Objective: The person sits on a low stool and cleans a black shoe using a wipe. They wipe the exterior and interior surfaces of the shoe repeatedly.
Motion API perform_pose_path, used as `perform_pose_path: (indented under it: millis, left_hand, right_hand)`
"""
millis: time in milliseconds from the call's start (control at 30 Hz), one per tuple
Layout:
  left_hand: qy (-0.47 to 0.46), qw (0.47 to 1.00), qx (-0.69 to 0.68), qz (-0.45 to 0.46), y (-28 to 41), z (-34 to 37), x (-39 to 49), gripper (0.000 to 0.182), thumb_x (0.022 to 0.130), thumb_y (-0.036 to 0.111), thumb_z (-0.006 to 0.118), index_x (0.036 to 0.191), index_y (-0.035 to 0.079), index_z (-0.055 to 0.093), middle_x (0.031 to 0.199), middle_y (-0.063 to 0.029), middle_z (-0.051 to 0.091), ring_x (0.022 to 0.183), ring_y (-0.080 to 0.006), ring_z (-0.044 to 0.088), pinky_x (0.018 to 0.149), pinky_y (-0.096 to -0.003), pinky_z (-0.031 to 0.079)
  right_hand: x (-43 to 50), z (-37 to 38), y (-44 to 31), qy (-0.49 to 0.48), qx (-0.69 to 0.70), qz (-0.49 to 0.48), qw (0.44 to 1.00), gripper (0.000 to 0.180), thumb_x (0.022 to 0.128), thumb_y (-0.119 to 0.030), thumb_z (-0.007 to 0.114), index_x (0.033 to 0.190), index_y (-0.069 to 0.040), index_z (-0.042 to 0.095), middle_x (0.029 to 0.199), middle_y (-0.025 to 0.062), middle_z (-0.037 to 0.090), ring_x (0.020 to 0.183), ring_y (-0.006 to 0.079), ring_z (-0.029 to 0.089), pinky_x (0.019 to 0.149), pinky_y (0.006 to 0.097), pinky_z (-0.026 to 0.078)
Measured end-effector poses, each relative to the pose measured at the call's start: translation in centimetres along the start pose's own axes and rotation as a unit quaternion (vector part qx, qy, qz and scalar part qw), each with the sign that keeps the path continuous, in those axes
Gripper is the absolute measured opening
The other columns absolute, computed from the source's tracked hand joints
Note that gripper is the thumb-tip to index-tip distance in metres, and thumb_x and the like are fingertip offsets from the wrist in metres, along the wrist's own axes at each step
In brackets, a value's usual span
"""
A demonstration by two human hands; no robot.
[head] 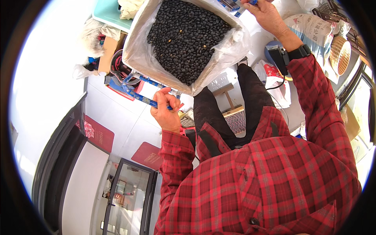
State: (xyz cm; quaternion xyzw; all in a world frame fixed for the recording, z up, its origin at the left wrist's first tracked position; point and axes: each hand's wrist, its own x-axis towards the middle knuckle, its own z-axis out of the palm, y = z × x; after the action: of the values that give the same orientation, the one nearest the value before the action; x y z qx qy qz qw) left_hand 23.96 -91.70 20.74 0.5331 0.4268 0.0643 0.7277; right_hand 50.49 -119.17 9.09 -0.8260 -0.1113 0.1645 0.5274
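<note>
A box lined with clear plastic (218, 54), full of black beans (188, 38) with a few pale ones among them, stands before me at the top of the view. My left hand (167, 110) is closed around the end of a blue patterned tube (141, 97) at the box's near left side. At the upper right, my right hand (264, 14) grips another blue patterned piece (236, 6), partly cut off by the picture's edge. Whether the two blue pieces belong to one frame, I cannot tell. Part of the blue tubing runs close beside or under the box.
A teal tub (110, 14) and a cardboard box (108, 54) lie left of the bean box. White woven sacks (308, 29), a woven basket (340, 55) and a red-and-white plastic bag (274, 76) are on the right. A small wooden stool (233, 111) shows between my legs.
</note>
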Motion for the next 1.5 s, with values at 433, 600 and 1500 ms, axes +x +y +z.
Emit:
perform_pose_path:
  millis: [433, 600, 1500]
  left_hand:
    - [-0.088, 0.996, 0.02, -0.023, 3.9, -2.1, 1.2, 0.029, 0.102, 0.025, 0.048, 0.095, -0.002, 0.057, 0.058, 0.0007, 0.04, 0.051, -0.0086, 0.036, 0.049, -0.0251, 0.03]
    - [-0.089, 0.996, -0.005, -0.005, 2.3, -2.2, 1.3, 0.032, 0.103, 0.027, 0.045, 0.098, -0.003, 0.057, 0.058, 0.0003, 0.04, 0.051, -0.0088, 0.035, 0.049, -0.0248, 0.03]
    - [0.051, 0.903, 0.302, -0.301, -9.8, -13.6, -3.3, 0.05, 0.097, 0.032, 0.054, 0.131, -0.004, 0.047, 0.127, -0.0141, 0.057, 0.116, -0.0258, 0.057, 0.093, -0.0395, 0.047]
  right_hand:
    - [-4.4, 0.5, 6.4, 0.02, 0.105, 0.072, 0.992, 0.019, 0.1, -0.02, 0.053, 0.114, -0.011, 0.063, 0.112, -0.0033, 0.065, 0.105, 0.0083, 0.058, 0.091, 0.0276, 0.051]
    - [-6.1, 0.8, 2.4, 0.067, 0.061, 0.1, 0.991, 0.015, 0.095, -0.017, 0.058, 0.1, -0.005, 0.064, 0.086, -0.0022, 0.056, 0.08, 0.0084, 0.049, 0.069, 0.0263, 0.042]
    - [-33.2, 2.4, 16.8, -0.329, -0.077, 0.141, 0.93, 0.063, 0.09, -0.041, 0.057, 0.135, 0.002, 0.044, 0.14, 0.0285, 0.04, 0.13, 0.0442, 0.04, 0.107, 0.0467, 0.035]
